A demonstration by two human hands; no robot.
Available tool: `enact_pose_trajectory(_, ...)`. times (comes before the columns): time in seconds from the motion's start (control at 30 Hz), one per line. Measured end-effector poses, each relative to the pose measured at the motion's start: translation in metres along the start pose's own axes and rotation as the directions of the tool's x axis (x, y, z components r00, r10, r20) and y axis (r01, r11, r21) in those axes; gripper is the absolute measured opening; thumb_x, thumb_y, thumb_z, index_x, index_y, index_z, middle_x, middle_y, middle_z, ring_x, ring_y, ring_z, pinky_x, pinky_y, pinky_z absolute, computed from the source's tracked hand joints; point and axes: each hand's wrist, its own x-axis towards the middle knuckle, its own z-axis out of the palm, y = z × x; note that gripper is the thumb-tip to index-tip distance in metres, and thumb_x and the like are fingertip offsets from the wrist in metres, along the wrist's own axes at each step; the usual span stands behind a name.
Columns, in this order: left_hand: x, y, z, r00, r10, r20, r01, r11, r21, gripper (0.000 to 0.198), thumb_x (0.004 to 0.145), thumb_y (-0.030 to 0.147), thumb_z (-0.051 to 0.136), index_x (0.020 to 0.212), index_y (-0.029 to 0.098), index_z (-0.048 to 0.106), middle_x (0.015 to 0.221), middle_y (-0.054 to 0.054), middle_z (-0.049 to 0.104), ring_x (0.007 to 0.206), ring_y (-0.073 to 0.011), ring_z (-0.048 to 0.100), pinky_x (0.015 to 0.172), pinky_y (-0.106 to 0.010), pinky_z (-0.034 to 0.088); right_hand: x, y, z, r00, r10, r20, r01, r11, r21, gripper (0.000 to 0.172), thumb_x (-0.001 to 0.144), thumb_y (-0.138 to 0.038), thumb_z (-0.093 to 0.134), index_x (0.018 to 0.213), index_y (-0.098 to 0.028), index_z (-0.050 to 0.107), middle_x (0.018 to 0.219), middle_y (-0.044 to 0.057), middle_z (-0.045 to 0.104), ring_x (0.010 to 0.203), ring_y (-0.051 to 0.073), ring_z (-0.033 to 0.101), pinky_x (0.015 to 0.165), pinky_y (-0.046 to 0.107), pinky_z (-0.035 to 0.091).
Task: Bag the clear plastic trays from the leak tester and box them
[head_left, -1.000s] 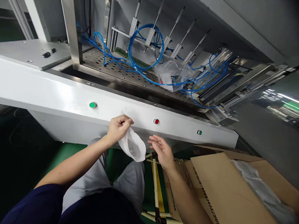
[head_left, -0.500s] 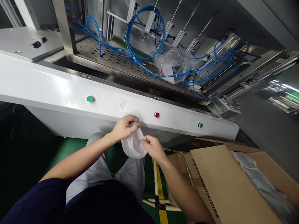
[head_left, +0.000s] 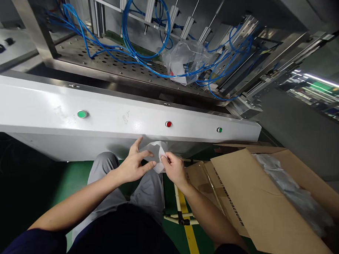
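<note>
A translucent white plastic bag [head_left: 161, 151] hangs in front of my knees, just below the machine's white front edge. My right hand [head_left: 174, 167] pinches the bag's right side between thumb and fingers. Beside its left side is my left hand [head_left: 137, 161], fingers spread, with the fingertips close to the film. Whether those fingertips touch the bag I cannot tell. Part of the bag is hidden behind my hands.
The white machine front [head_left: 108, 123] carries a red button [head_left: 168, 124] and two green ones. Blue air hoses [head_left: 147, 55] and a clear bag [head_left: 184, 63] lie on the perforated plate. At right stands an open cardboard box [head_left: 252, 198] holding plastic-wrapped contents [head_left: 288, 182].
My left hand has let go of the bag's rim and spread its fingers, moving slightly down and left. My right hand keeps its pinch. The view has shifted.
</note>
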Motion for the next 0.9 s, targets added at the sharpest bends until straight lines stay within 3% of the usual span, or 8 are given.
enact_pose_trajectory(0.1,0.01,-0.012,0.003,0.996,-0.056,-0.066,0.06,0.997,0.056,0.053,0.098,0.068,0.056,0.129,0.029,0.074,0.178,-0.012,0.0,0.166,-0.0477,0.007,0.131,-0.068,0.032,-0.002,0.001,-0.002,0.996,-0.067,-0.051,0.066,0.998,-0.012,0.037,0.103,-0.04,0.054,0.073,-0.019,0.055,0.065,-0.002,0.052,0.063,0.012,0.047,0.064,0.024,0.037)
enact_pose_trajectory(0.17,0.017,-0.017,0.005,0.997,-0.071,-0.037,0.072,0.996,0.05,0.055,0.099,0.069,0.053,0.128,0.027,0.075,0.172,-0.017,0.026,0.151,-0.0427,0.045,0.121,-0.059,0.047,-0.004,0.003,-0.002,0.991,-0.112,-0.07,0.111,0.994,-0.005,0.035,0.104,-0.037,0.055,0.074,-0.019,0.055,0.068,-0.001,0.056,0.064,0.012,0.048,0.066,0.024,0.038)
enact_pose_trajectory(0.23,0.025,-0.019,0.008,0.997,-0.063,0.032,0.062,0.997,0.042,0.054,0.101,0.066,0.05,0.122,0.024,0.076,0.141,-0.017,0.061,0.114,-0.0308,0.068,0.1,-0.046,0.056,-0.006,0.004,-0.003,0.985,-0.148,-0.092,0.148,0.989,-0.005,0.033,0.104,-0.035,0.056,0.076,-0.019,0.057,0.071,-0.001,0.059,0.065,0.012,0.051,0.067,0.024,0.039)
enact_pose_trajectory(0.37,0.039,-0.017,0.011,0.992,-0.072,0.108,0.062,0.994,0.094,0.033,0.102,0.045,0.054,0.09,0.02,0.072,0.073,-0.002,0.066,0.066,-0.0175,0.058,0.066,-0.031,0.04,-0.011,0.002,-0.007,0.978,-0.17,-0.118,0.169,0.985,-0.011,0.028,0.105,-0.034,0.056,0.083,-0.019,0.065,0.076,0.001,0.064,0.067,0.013,0.057,0.07,0.025,0.044)
enact_pose_trajectory(0.5,0.052,-0.014,0.001,0.997,0.009,0.072,-0.018,0.993,0.117,0.015,0.094,0.025,0.057,0.087,0.02,0.069,0.084,-0.002,0.072,0.07,-0.0149,0.06,0.067,-0.028,0.04,-0.02,0.006,-0.016,0.994,-0.077,-0.073,0.08,0.996,0.047,0.025,0.104,-0.037,0.059,0.094,-0.018,0.073,0.08,0.004,0.068,0.071,0.016,0.063,0.071,0.027,0.05)
enact_pose_trajectory(0.6,0.064,-0.01,-0.018,0.992,0.124,0.031,-0.128,0.98,0.151,0.016,0.091,0.02,0.055,0.089,0.02,0.071,0.092,-0.001,0.075,0.075,-0.0148,0.065,0.07,-0.026,0.043,-0.025,0.015,-0.03,0.997,0.073,0.008,-0.072,0.951,0.301,0.035,0.101,-0.049,0.065,0.116,-0.018,0.074,0.091,0.006,0.074,0.078,0.02,0.072,0.067,0.028,0.057)
enact_pose_trajectory(0.7,0.075,0.002,-0.043,0.978,0.21,0.004,-0.207,0.962,0.18,0.018,0.092,0.024,0.056,0.092,0.02,0.073,0.093,-0.001,0.076,0.073,-0.0137,0.066,0.068,-0.025,0.045,-0.023,0.026,-0.061,0.982,0.185,-0.027,-0.153,0.879,0.452,0.049,0.1,-0.06,0.067,0.126,-0.019,0.07,0.1,0.01,0.076,0.088,0.024,0.076,0.068,0.03,0.063)
enact_pose_trajectory(0.9,0.097,0.037,-0.099,0.896,0.444,0.027,-0.436,0.865,0.247,0.016,0.089,0.021,0.056,0.078,0.018,0.067,0.084,-0.003,0.071,0.075,-0.0144,0.068,0.069,-0.023,0.046,-0.004,0.079,-0.171,0.83,0.314,-0.461,-0.248,0.948,0.2,0.058,0.09,-0.066,0.07,0.123,-0.018,0.073,0.108,0.013,0.077,0.093,0.027,0.074,0.086,0.042,0.063)
